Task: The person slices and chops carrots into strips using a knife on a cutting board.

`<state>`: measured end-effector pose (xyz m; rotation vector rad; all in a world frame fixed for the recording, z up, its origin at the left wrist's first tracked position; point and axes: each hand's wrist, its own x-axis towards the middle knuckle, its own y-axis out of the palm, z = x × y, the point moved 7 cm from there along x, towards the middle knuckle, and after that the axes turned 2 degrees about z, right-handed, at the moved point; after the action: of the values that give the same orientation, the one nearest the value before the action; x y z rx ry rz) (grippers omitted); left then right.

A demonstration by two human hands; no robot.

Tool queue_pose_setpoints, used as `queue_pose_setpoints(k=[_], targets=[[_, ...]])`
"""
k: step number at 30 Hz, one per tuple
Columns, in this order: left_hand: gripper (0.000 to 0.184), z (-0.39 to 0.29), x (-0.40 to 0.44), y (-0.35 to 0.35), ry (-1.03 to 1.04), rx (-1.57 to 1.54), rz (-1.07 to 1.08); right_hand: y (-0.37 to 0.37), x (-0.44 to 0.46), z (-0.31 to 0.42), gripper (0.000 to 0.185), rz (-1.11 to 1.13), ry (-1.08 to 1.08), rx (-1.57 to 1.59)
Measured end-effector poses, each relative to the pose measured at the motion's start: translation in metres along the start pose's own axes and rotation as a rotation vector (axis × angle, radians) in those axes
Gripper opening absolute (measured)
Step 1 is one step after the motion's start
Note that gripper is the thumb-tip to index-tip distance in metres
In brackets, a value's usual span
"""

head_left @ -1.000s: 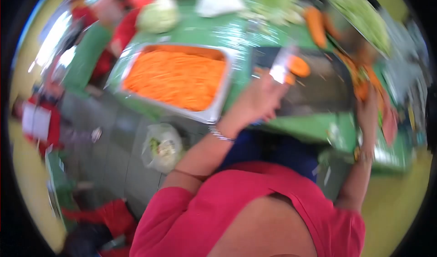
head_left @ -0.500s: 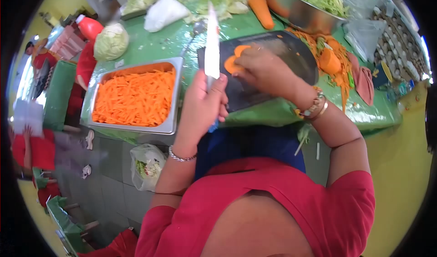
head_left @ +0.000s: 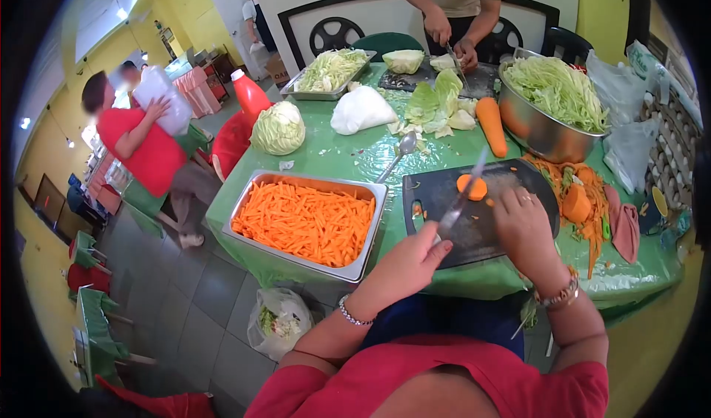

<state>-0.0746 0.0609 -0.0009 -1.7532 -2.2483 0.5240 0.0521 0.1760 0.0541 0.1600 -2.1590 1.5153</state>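
My left hand point(head_left: 415, 261) is closed round the handle of a knife point(head_left: 463, 196), its blade slanting up and across the front of a thick orange carrot piece point(head_left: 474, 187). That piece lies on the dark cutting board point(head_left: 463, 249) with small carrot bits around it. My right hand point(head_left: 524, 225) is over the board, right of the piece and apart from it, fingers bent and slightly spread, holding nothing visible. Left of the board, a metal tray point(head_left: 363, 266) holds cut carrot strips point(head_left: 304, 221). Carrot peelings point(head_left: 589, 233) and a carrot stub point(head_left: 576, 204) lie to the right.
Across the table a co-worker's hands point(head_left: 452, 40) cut cabbage with a knife. A bowl point(head_left: 537, 125) of shredded cabbage, a whole carrot point(head_left: 491, 127), a spoon point(head_left: 400, 151), a cabbage point(head_left: 278, 129), a pink cloth point(head_left: 622, 225) and egg trays point(head_left: 666, 155) stand around. A person point(head_left: 152, 144) is at left.
My right hand has let go of the carrot slices and moved right of the remaining piece. The knife has tilted from upright to slanting over the board. The view has swung up, showing the co-worker.
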Motion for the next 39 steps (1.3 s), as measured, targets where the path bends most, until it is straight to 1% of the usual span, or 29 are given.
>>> queue_pose_setpoints(k=[1,2,4,5,6,7,8,10,11,12,13,14,15,16,17,19,22,24,25,27,28,29,31,33,35,37,39], targets=[[0.029,-0.003,0.002,0.005,0.095,0.168,0.009,0.0,-0.01,-0.006,0.012,0.018,0.063,-0.005],[0.029,-0.004,0.004,0.009,0.094,0.165,0.009,0.006,-0.019,-0.006,0.012,0.021,0.062,-0.005],[0.024,-0.021,0.003,0.019,0.256,0.34,-0.044,0.018,-0.039,-0.003,0.012,-0.052,0.081,0.091],[0.024,-0.021,0.006,0.026,0.249,0.335,-0.041,0.02,-0.043,0.001,0.012,-0.081,0.088,0.141],[0.022,-0.023,0.009,0.031,0.256,0.402,-0.044,0.021,-0.046,0.005,0.012,-0.076,0.082,0.148],[0.021,-0.024,0.012,0.034,0.26,0.471,-0.053,0.023,-0.047,0.005,0.013,-0.085,0.122,0.195],[0.021,-0.024,0.013,0.033,0.245,0.468,-0.063,0.025,-0.046,0.005,0.015,-0.092,0.159,0.245],[0.018,-0.025,0.016,0.04,0.211,0.624,-0.007,0.029,-0.045,0.006,0.017,-0.101,0.17,0.298],[0.018,-0.024,0.017,0.039,0.196,0.608,0.011,0.03,-0.048,0.005,0.02,-0.109,0.203,0.338],[0.018,-0.024,0.017,0.034,0.152,0.707,0.023,0.034,-0.052,0.004,0.02,-0.071,0.224,0.342],[0.018,-0.024,0.017,0.032,0.115,0.794,0.051,0.034,-0.054,0.003,0.023,-0.106,0.228,0.391],[0.017,-0.025,0.018,0.028,0.077,0.776,0.049,0.032,-0.06,0.001,0.025,-0.128,0.243,0.434],[0.02,-0.025,0.019,0.024,0.091,0.709,0.051,0.027,-0.063,0.002,0.025,-0.169,0.238,0.427],[0.023,-0.039,0.015,0.021,0.066,0.678,0.06,0.023,-0.062,0.002,0.025,-0.211,0.234,0.416],[0.026,-0.041,0.012,0.021,0.083,0.682,0.037,0.019,-0.06,0.0,0.024,-0.205,0.282,0.426],[0.024,-0.037,0.01,0.025,0.048,0.746,0.036,0.021,-0.061,-0.007,0.023,-0.184,0.35,0.429],[0.022,-0.025,0.015,0.025,0.034,0.79,0.037,0.033,-0.059,-0.017,0.018,-0.183,0.358,0.481],[0.021,-0.027,0.017,0.026,0.035,0.801,0.025,0.039,-0.056,-0.015,0.014,-0.117,0.277,0.384],[0.021,-0.032,0.016,0.028,0.031,0.767,0.039,0.037,-0.056,-0.015,0.014,-0.117,0.276,0.377],[0.021,-0.03,0.014,0.032,0.024,0.72,0.054,0.042,-0.052,-0.005,0.012,0.042,0.17,0.179],[0.021,-0.028,0.013,0.036,0.069,0.739,0.058,0.04,-0.053,-0.003,0.012,0.047,0.166,0.175],[0.021,-0.028,0.013,0.039,0.115,0.758,0.062,0.034,-0.055,0.002,0.011,0.02,0.158,0.205],[0.021,-0.025,0.013,0.041,0.089,0.763,0.079,0.033,-0.055,0.007,0.011,-0.003,0.149,0.239],[0.021,-0.022,0.013,0.043,0.06,0.771,0.108,0.028,-0.057,0.006,0.013,-0.2,0.186,0.371],[0.022,-0.021,0.015,0.044,0.028,0.772,0.156,0.028,-0.057,0.005,0.014,-0.165,0.178,0.396],[0.022,-0.024,0.014,0.044,0.043,0.758,0.178,0.031,-0.058,0.005,0.014,-0.136,0.169,0.425],[0.022,-0.023,0.013,0.047,0.05,0.745,0.199,0.032,-0.058,0.007,0.015,-0.149,0.171,0.363]])
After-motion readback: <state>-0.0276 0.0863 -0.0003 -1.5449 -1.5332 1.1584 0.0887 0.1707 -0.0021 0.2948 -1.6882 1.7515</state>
